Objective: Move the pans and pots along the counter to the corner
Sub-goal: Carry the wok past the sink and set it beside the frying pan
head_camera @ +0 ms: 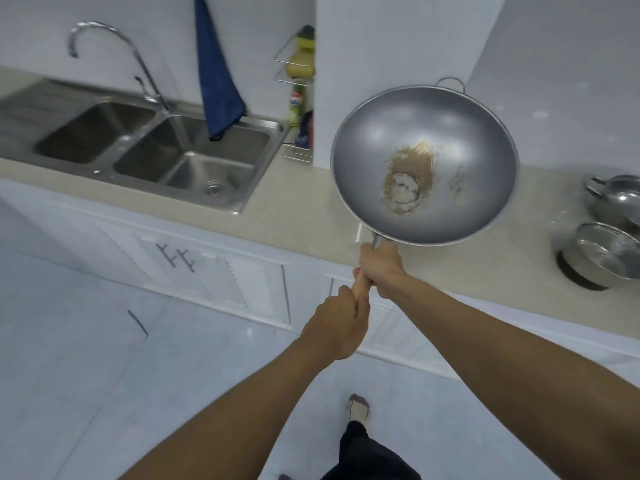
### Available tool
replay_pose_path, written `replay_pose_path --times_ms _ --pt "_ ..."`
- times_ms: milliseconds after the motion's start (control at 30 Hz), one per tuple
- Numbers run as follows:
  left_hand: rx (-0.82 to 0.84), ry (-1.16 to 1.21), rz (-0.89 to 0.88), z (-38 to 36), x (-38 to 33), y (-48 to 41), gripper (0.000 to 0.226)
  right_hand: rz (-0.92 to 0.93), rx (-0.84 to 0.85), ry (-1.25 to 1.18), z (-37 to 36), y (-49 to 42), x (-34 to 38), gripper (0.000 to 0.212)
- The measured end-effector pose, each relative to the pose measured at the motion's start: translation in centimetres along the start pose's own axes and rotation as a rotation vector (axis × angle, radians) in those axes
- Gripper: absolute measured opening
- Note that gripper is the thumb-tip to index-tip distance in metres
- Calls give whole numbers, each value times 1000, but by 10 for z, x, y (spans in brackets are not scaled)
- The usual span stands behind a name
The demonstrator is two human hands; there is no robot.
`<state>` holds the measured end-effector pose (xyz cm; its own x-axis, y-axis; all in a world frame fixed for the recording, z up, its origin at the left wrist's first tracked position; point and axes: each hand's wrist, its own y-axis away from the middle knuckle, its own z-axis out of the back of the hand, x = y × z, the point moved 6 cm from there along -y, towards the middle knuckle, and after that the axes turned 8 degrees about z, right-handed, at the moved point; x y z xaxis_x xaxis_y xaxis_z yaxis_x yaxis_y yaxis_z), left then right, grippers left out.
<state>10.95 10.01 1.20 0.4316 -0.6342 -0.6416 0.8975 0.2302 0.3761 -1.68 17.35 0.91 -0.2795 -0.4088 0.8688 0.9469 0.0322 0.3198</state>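
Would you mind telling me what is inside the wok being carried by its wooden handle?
The wok holds a patch of brown and whitish residue near its centre and a fainter smear beside it. Otherwise its bowl is bare; nothing inside is covered.

We see a steel double sink (145,147) set into the beige bench (298,202), with a curved chrome tap (114,53) rising behind the divider between its two basins. A blue towel (216,67) hangs down the white wall, its lower end reaching the sink's back rim. Just to the right, a wire rack (294,95) against the wall holds bottles and a yellow-green sponge (304,41). Below the bench run white cabinet doors (214,268) with small metal handles, and pale floor tiles (86,358) fill the foreground.
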Motion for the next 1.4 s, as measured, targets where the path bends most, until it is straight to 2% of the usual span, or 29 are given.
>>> replay_pose_path --times_ms 167,400,767,1000,1133,1400 --pt "-144 18 107 65 64 27 54 70 153 49 -97 33 41 26" --pt "-342 66 285 157 154 42 53 211 405 124 -244 63 103 14" --pt "-535 174 545 304 274 20 60 306 692 204 -462 74 199 17" --pt "-598 179 646 383 349 13 58 382 802 260 -582 91 243 25" --pt "-611 189 647 428 397 11 58 411 823 267 -649 103 265 34" --pt "-616 152 601 529 485 17 55 361 802 234 -759 135 315 17"
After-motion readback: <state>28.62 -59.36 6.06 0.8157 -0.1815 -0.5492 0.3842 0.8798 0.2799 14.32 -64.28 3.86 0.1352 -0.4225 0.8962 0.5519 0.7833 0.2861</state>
